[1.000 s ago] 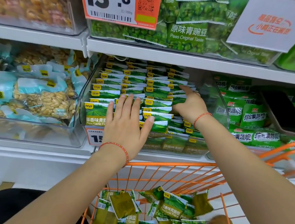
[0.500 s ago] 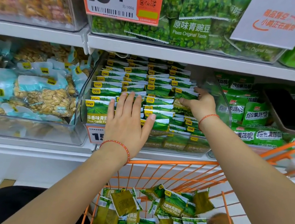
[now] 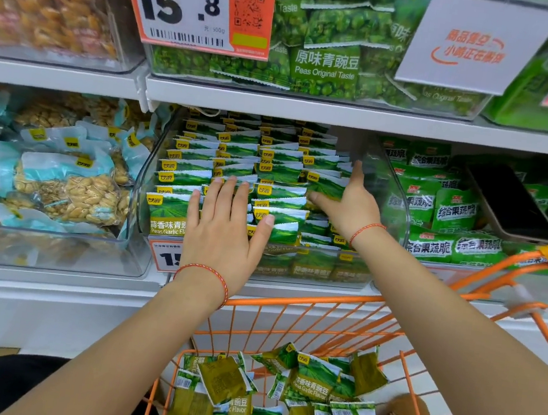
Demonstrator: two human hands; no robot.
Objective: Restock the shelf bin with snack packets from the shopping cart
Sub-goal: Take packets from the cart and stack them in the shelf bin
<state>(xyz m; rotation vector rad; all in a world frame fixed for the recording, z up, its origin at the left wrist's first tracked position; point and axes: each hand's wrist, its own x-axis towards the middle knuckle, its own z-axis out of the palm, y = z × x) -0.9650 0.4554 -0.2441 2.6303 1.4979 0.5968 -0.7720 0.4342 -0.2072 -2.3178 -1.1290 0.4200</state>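
The left hand (image 3: 224, 232) lies flat and open on the green pea packets (image 3: 280, 170) ranked in the clear shelf bin (image 3: 143, 191), the right hand (image 3: 349, 199) seemingly pinches one light, crinkly, slippery packet by its edge, and more wait in the cart (image 3: 321, 320).

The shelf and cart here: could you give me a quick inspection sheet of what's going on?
Surface: white shelf holding clear bins.
Job's things: middle bin packed with rows of green pea packets; more packets lie loose in the orange cart.
Clutter: dark tray in the bin to the right.
Hands: left hand rests flat on the front rows; right hand pinches one packet at the right-hand row.
Cables: nothing seen.
Surroundings: nut packs on the left, price tag above.
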